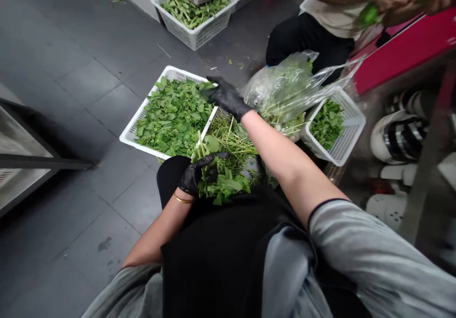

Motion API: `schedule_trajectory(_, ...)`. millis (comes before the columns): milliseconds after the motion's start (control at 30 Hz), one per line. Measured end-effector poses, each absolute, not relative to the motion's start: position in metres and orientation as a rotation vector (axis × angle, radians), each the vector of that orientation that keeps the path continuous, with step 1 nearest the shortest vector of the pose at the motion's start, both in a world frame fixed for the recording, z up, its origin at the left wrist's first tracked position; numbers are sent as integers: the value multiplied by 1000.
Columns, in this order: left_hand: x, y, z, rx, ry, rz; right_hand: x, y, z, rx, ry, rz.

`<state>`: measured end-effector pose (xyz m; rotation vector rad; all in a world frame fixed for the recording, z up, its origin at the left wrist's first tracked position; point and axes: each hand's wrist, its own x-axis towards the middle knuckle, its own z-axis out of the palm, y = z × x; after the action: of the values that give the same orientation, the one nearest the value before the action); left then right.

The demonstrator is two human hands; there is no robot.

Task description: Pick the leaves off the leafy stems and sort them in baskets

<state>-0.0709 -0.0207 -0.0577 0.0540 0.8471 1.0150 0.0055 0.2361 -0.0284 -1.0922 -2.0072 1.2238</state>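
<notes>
My left hand (200, 172), in a black glove, is closed around a bunch of leafy green stems (226, 185) over my lap. My right hand (228, 97), also black-gloved and slightly blurred, reaches over the right rim of a white basket (142, 114). A small leafy sprig (207, 87) shows between its fingers. Picked green leaves (174, 118) fill that basket. Right of the basket, between my arms, lies a pile of thin bare stems (231, 135). Beyond my right forearm sits a clear plastic bag (281, 85) with more greens inside.
A smaller white basket (340, 142) with leaves stands right of the bag. Stacked baskets (194, 38) with cut green vegetables are at the back. A co-worker (331, 19) crouches at upper right, handling greens. Shoes (392, 137) line a right-hand rack; a metal frame (42, 161) stands left.
</notes>
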Motion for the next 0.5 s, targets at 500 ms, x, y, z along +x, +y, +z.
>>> schedule_trajectory(500,-41,-3,-43,135,927,1110,114,88,-29,-1066,-1901,1503)
